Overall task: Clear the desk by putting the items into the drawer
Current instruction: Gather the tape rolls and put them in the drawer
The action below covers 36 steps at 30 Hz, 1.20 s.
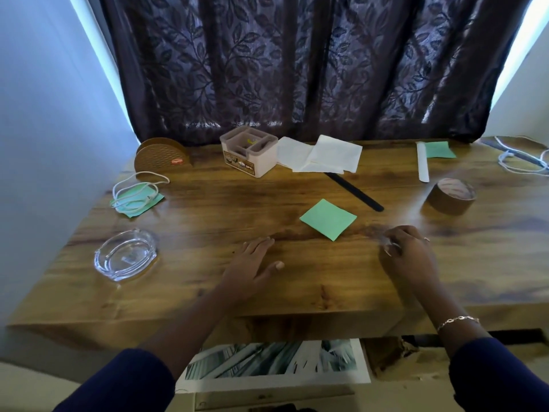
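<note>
Wood-grain desk [184, 295] is stretching out under both hands, with a dark leaf-patterned curtain [282, 69] hanging behind it. The left hand [252, 263] is lying flat on the wood, fingers straight and thumb spread. The right hand [407, 257] is hovering with its fingers curled inward. Something small and pale is showing at its fingertips, too blurred to tell whether it is being pinched.

Just beyond the gap between the hands, a green square note [328, 219] is lying on the desk, and a black strip [353, 191] is slanting behind it. Beyond the right hand, a brown tape roll [450, 196] is sitting. A white stick [422, 163] and a second green note [439, 150] are lying farther back. To the left of the left hand, a glass ashtray [124, 254] is resting. Behind it, a white cord [136, 188] is looping over another green sheet.

Far beyond the left hand, a compartment box [249, 156] is standing beside white napkins [320, 157]. Below the desk edge, between the forearms, the drawer [208, 401] is standing open, holding a printed picture [276, 364].
</note>
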Available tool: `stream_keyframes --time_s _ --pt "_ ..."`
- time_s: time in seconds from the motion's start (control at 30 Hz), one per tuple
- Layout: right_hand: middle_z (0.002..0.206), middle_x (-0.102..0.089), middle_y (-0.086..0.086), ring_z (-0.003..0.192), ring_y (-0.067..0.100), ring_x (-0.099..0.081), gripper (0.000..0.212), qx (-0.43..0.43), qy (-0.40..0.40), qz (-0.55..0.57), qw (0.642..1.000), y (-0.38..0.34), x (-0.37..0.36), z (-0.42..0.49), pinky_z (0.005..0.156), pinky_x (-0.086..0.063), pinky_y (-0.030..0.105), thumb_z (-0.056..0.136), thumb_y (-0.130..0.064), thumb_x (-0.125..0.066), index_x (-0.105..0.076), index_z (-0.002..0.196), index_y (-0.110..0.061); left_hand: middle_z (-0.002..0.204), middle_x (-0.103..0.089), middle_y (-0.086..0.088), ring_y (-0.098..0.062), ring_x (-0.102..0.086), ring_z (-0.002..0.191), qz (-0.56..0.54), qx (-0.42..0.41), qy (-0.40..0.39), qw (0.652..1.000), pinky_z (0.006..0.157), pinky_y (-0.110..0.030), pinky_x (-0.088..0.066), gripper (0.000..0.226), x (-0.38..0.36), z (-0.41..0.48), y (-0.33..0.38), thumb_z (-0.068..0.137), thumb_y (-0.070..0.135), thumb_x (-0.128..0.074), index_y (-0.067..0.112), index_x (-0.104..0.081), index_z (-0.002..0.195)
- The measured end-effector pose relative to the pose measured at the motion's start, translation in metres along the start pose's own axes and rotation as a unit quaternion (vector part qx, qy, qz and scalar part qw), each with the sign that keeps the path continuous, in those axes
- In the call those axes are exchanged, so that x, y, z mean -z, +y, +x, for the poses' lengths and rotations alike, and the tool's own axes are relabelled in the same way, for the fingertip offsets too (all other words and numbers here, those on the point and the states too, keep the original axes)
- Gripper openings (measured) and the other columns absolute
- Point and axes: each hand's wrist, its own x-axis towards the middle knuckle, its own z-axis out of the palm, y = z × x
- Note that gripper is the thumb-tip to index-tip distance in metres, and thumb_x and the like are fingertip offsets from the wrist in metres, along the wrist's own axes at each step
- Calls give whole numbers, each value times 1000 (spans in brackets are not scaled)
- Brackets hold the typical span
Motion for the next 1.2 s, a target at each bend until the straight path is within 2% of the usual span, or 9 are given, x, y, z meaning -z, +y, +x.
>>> stream_keyframes --time_s 0.1,0.17,0.33,0.53,0.67,0.87,1.0,1.13,1.2 --pt "119 -55 2 98 17 -55 27 52 -11 58 997 -41 -4 -12 83 -49 34 86 -16 -63 -62 113 -15 152 -28 -6 -21 -24 140 -32 -5 31 999 115 -43 -23 104 -2 -3 -8 68 84 -14 16 -27 145" --pt "123 -54 1 109 16 -52 30 109 -53 72 990 -77 -11 -23 91 -44 30 88 -19 -60 -59 119 -16 150 -32 -6 -21 -29 138 -54 -2 45 998 112 -44 -28 98 -3 -5 -9 72 81 -15 17 -28 145" --pt "134 -44 -5 122 11 -40 39 198 -185 51 961 -135 -35 -44 100 -34 23 92 -24 -54 -48 130 -21 145 -39 -6 -19 -38 130 -112 3 82 990 104 -36 -36 98 -4 -12 -8 74 83 -14 15 -34 142" --pt "136 -42 -5 122 13 -39 41 238 -207 21 949 -144 -52 -52 99 -36 25 91 -27 -54 -46 131 -21 141 -43 -8 -20 -42 127 -107 -1 90 990 102 -35 -38 103 -7 -14 -13 73 85 -8 13 -38 140" --pt "134 -45 -4 119 13 -41 38 245 -192 34 950 -143 -54 -53 98 -36 24 91 -28 -55 -49 127 -20 144 -40 -7 -21 -39 130 -90 0 86 992 103 -34 -35 101 -8 -13 -12 73 84 -8 15 -35 142" --pt "133 -47 -3 122 13 -43 40 222 -124 58 965 -120 -39 -50 100 -36 23 90 -28 -57 -51 129 -19 152 -29 -7 -23 -27 139 -64 -6 52 997 112 -44 -27 88 -5 1 8 77 73 -14 19 -28 145" --pt "128 -53 1 119 17 -48 39 173 -59 60 981 -89 -21 -39 92 -37 23 86 -25 -63 -57 123 -15 156 -19 -5 -24 -19 142 -38 -41 15 998 113 -42 -22 61 -2 20 36 96 50 -30 18 -20 147" --pt "119 -60 5 111 21 -54 40 119 -18 55 991 -54 2 -17 88 -47 31 85 -38 -54 -63 114 -12 158 -11 -2 -21 -10 145 -23 -65 -31 997 115 -41 -16 67 -3 55 66 92 52 -31 18 -16 148" --pt "114 -62 4 104 20 -57 39 85 6 65 994 -38 14 -6 82 -45 28 84 -38 -52 -66 109 -11 157 -13 -2 -20 -11 144 -18 -88 -36 995 115 -40 -17 65 -6 75 82 95 51 -33 17 -17 147"
